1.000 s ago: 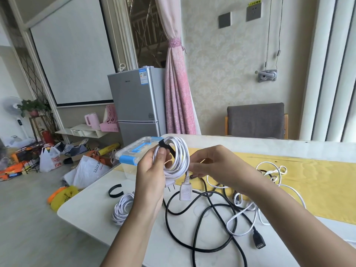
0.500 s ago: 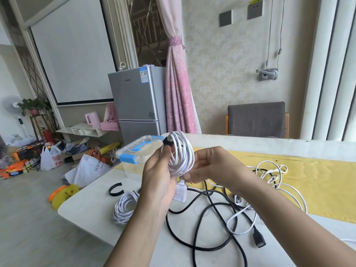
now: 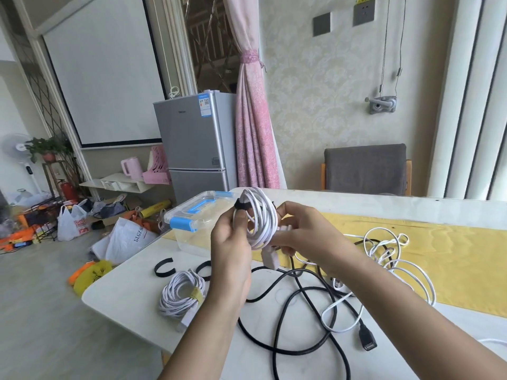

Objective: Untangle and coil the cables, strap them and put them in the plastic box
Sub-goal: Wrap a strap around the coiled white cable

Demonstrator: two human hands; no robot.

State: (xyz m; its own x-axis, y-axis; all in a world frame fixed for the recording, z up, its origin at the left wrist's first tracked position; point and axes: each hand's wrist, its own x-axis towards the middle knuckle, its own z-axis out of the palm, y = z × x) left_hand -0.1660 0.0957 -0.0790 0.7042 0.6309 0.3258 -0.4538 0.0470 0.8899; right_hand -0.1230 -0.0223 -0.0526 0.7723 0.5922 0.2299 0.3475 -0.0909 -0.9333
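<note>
A coiled white cable is held above the white bench, before a clear, blue-latched plastic box. Its left side, by a black strap, is pinched by the left hand. Its right is gripped by the right hand. The strap's fastening is hidden.

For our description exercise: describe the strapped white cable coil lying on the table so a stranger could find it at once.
Start at the white table, at its near left corner, in front of the clear plastic box with blue handle. There lies a white cable coil. Only it has a yellow strap; the raised white coil has a black one.
</note>
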